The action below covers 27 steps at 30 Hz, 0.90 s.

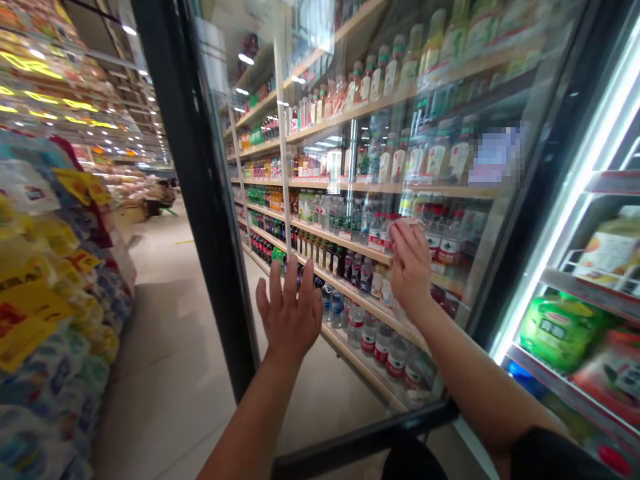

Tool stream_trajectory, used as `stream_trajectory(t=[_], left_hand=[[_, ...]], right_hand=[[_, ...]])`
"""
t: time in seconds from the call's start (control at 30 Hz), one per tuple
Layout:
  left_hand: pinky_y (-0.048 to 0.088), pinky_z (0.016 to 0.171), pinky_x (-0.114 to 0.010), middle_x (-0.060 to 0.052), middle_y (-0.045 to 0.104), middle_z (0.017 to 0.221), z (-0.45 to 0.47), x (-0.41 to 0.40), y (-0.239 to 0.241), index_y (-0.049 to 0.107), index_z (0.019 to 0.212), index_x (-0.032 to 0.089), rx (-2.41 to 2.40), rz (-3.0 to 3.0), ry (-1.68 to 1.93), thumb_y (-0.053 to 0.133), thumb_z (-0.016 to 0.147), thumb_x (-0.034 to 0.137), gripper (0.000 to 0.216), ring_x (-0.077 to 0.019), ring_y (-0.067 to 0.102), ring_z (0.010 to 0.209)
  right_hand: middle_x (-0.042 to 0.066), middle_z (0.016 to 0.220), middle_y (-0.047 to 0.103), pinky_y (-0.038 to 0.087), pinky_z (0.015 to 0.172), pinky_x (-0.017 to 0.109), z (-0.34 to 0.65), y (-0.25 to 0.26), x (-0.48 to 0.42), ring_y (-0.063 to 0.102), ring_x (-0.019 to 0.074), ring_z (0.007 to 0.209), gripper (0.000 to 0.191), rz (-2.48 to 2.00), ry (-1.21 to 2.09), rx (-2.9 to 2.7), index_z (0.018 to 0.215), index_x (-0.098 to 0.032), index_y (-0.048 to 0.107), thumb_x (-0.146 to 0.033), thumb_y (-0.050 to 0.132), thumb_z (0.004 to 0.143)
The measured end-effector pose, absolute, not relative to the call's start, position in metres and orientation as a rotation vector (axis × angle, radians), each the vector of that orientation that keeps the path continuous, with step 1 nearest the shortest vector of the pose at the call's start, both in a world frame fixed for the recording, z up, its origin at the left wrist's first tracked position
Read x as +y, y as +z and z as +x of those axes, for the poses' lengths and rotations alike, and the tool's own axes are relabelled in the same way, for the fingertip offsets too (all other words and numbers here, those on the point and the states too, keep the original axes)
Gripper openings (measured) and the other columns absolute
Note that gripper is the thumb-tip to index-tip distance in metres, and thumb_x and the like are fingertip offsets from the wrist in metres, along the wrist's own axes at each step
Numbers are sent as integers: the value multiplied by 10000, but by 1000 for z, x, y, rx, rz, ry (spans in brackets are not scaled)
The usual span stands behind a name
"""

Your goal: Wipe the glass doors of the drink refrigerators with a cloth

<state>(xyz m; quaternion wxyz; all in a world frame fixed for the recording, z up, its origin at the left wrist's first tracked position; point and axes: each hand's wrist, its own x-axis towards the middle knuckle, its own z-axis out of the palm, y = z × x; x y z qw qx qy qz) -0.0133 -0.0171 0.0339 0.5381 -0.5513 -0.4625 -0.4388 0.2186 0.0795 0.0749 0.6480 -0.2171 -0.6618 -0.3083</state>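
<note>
this was pretty clearly a supermarket, what with the glass cooler door point(320, 167) showing long shelves of bottled drinks point(350, 247), a lit chiller rack point(575, 283) of bagged food on the right, stacked packaged goods point(55, 373) with yellow price tags point(30, 300) on the left, and a wide aisle point(165, 300) under ceiling lights point(129, 30).

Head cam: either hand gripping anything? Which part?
Nothing is held. The left hand and right hand are open, palms toward the glass door; the right seems to press on the pane.
</note>
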Motion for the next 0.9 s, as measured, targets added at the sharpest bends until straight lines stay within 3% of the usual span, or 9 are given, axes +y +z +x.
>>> stream_trajectory(t=[0.1,0.2,0.47,0.57,0.73,0.9], left_hand=[[125,1321,-549,-176,356,1672,-10,-7,42,286,1665,131,-1131,-1318,-999,564,1044,300,701,-321,95,1627],[98,1330,-543,-178,348,1669,-9,-1,40,272,1668,125,-1139,-1302,-987,580,1038,309,725,-323,90,1624],[88,1335,-527,-149,307,1684,-14,0,37,249,1678,154,-1106,-1312,-1017,619,1016,304,773,-321,112,1619],[99,1334,-533,-149,303,1685,-14,0,36,243,1679,158,-1104,-1321,-1021,618,1015,296,775,-320,121,1619],[105,1329,-544,-159,296,1684,-14,-1,36,245,1676,135,-1102,-1318,-1003,601,1022,303,764,-327,111,1620],[100,1331,-538,-165,311,1678,-13,-2,36,257,1672,126,-1109,-1311,-997,612,1016,300,766,-323,108,1621]], right_hand=[[59,1548,600,383,1271,515,223,54,77,451,240,1513,647,-519,-708,-1529,1646,-309,367,-99,421,1036],[57,1452,681,383,1272,475,222,34,71,484,227,1483,720,-476,-766,-1692,1659,-304,336,-43,469,1001],[42,1560,580,343,1293,507,187,109,71,419,227,1526,682,-476,-709,-1510,1647,-307,368,-61,388,1012],[46,1532,612,321,1301,471,162,113,59,416,217,1526,660,-456,-781,-1615,1646,-255,374,-67,403,1014],[22,1510,636,338,1293,439,150,136,52,486,194,1469,567,-377,-861,-1744,1550,-247,522,-81,415,1019],[31,1541,604,318,1309,457,155,132,54,421,207,1526,605,-465,-788,-1612,1580,-242,485,-66,386,1009]])
